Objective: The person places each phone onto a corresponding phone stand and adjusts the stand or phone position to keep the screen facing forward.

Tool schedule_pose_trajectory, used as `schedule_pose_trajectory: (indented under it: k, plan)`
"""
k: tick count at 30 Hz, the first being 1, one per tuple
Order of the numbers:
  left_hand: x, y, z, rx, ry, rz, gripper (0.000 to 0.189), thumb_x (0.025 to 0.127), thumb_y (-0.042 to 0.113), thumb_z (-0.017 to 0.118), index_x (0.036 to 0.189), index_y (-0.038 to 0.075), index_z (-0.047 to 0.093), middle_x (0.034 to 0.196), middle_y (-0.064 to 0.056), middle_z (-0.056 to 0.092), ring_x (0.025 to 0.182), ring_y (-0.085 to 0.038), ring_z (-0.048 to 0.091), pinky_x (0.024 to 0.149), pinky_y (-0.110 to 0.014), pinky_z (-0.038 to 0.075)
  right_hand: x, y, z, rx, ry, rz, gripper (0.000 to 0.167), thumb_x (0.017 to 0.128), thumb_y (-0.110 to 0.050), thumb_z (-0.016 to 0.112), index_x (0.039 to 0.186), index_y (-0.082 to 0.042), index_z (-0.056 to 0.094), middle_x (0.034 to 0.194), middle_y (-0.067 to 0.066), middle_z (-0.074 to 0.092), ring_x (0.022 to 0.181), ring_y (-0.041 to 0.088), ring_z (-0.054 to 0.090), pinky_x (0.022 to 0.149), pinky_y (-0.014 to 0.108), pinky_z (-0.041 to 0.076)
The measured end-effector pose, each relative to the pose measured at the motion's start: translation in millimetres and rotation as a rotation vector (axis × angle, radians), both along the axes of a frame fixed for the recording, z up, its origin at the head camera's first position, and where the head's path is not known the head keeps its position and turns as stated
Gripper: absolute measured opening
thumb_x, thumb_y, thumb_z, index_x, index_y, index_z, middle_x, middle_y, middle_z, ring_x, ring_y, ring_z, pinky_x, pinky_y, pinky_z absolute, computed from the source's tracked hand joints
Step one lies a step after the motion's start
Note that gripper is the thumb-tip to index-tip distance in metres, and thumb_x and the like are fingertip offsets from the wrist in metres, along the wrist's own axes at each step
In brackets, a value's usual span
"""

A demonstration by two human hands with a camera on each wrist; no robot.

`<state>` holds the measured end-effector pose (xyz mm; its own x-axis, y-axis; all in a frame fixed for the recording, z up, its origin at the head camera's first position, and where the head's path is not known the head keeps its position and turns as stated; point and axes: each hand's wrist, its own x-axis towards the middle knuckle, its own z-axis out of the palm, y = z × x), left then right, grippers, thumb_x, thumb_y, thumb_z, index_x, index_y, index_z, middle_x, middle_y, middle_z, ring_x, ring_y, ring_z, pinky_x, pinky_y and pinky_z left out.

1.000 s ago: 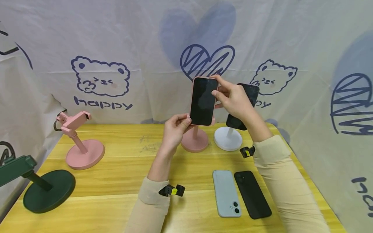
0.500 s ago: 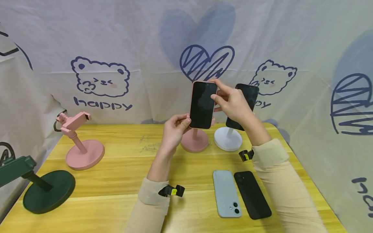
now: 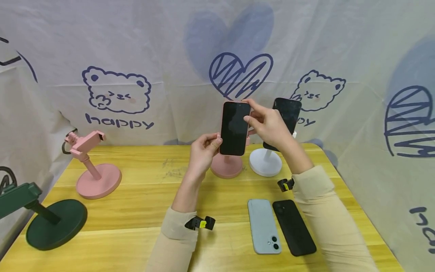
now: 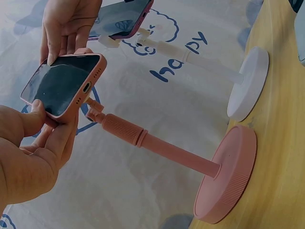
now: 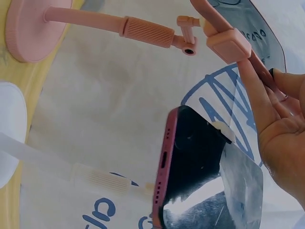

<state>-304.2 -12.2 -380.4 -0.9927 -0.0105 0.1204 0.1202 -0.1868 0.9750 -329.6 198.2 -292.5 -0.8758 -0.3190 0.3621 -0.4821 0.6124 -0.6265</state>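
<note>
A smartphone (image 3: 234,128) in a pink case stands upright in the clamp (image 5: 229,46) of a pink phone stand (image 3: 226,166), screen facing me. My left hand (image 3: 204,151) grips the clamp's left side beside the phone's lower edge, thumb in front and fingers behind. My right hand (image 3: 272,126) pinches the phone's upper right edge, its thumb on the screen side. In the left wrist view the stand's pole (image 4: 181,155) leads up to the clamp behind the phone. The back of the phone is mostly hidden.
Just right, a white phone stand (image 3: 266,162) bears another dark-screened phone (image 3: 289,111), partly behind my right hand. A light blue phone (image 3: 264,226) and a black phone (image 3: 294,227) lie face down nearer me. Pink (image 3: 98,181) and green (image 3: 57,224) stands occupy the left side.
The phone has slid down in the clamp, with my right hand lowering along with it. My left hand has stayed in about the same place.
</note>
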Motion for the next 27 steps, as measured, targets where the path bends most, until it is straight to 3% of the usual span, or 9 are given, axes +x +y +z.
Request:
schedule_pose_trajectory:
  k: [6, 12, 20, 23, 27]
  plan:
    - [1.5, 0.6, 0.5, -0.014, 0.017, 0.0, 0.031, 0.102, 0.007, 0.066, 0.13, -0.006, 0.065, 0.113, -0.015, 0.067, 0.101, -0.019, 0.065, 0.098, -0.038, 0.059, 6.2, 1, -9.9, 0.05, 0.043, -0.017, 0.058, 0.105, -0.013, 0.064, 0.159, -0.016, 0.044, 0.095, 0.012, 0.071, 0.085, 0.027, 0.073, 0.072, 0.036, 0.059]
    - [3.2, 1.6, 0.5, -0.009, 0.02, 0.003, 0.032, 0.102, 0.008, 0.066, 0.131, -0.005, 0.065, 0.112, -0.016, 0.067, 0.101, -0.02, 0.065, 0.098, -0.037, 0.059, 8.5, -3, -19.5, 0.019, 0.174, -0.045, 0.055, 0.105, -0.012, 0.064, 0.157, -0.011, 0.047, 0.088, 0.012, 0.07, 0.072, 0.023, 0.068, 0.059, 0.025, 0.047]
    - [2.0, 2.8, -0.6, -0.028, 0.036, 0.029, 0.032, 0.102, 0.01, 0.067, 0.131, -0.003, 0.067, 0.114, -0.016, 0.067, 0.102, -0.022, 0.066, 0.099, -0.038, 0.058, 10.8, -18, -44.5, -0.212, 0.365, -0.15, 0.052, 0.1, -0.006, 0.07, 0.15, -0.009, 0.057, 0.098, 0.017, 0.076, 0.066, 0.024, 0.068, 0.065, 0.01, 0.051]
    - [1.4, 2.1, -1.3, -0.028, 0.038, 0.028, 0.032, 0.102, 0.01, 0.067, 0.131, -0.003, 0.067, 0.115, -0.017, 0.067, 0.104, -0.022, 0.066, 0.099, -0.038, 0.058, 13.6, -23, -52.5, -0.277, 0.421, -0.188, 0.048, 0.098, -0.003, 0.071, 0.146, -0.007, 0.061, 0.102, 0.017, 0.077, 0.071, 0.026, 0.071, 0.069, 0.008, 0.052]
    - [0.8, 2.1, -1.6, -0.027, 0.041, 0.018, 0.032, 0.102, 0.009, 0.067, 0.131, -0.004, 0.066, 0.116, -0.017, 0.067, 0.106, -0.022, 0.066, 0.1, -0.039, 0.058, 21.1, -28, -63.5, -0.372, 0.429, -0.228, 0.043, 0.099, -0.001, 0.069, 0.141, -0.004, 0.064, 0.111, 0.018, 0.076, 0.086, 0.028, 0.074, 0.08, 0.009, 0.054]
